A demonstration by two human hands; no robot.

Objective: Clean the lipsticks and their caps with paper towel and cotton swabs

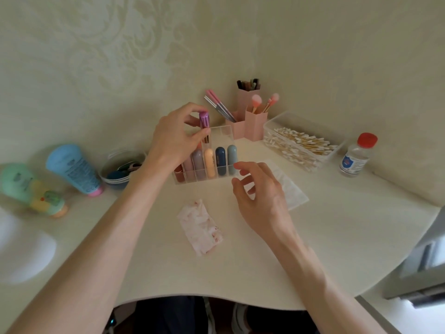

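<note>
On my feed, the left hand [173, 138] pinched a purple-capped lipstick [204, 123] upright between thumb and fingers, its lower end at the back row of a clear organizer [222, 132] mid-table. More lipsticks [209, 162] stood in the front row. At four o'clock from the organizer, the right hand [260, 196] hovered, fingers loosely curled and apart, holding nothing. A stained paper towel [201, 229] lay at six o'clock, and a box of cotton swabs [301, 143] at two o'clock.

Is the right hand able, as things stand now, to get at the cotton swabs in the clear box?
Probably yes. The right hand holds nothing, the clear box looks open on top, and only a flat paper towel lies between it and the cotton swabs.
</note>
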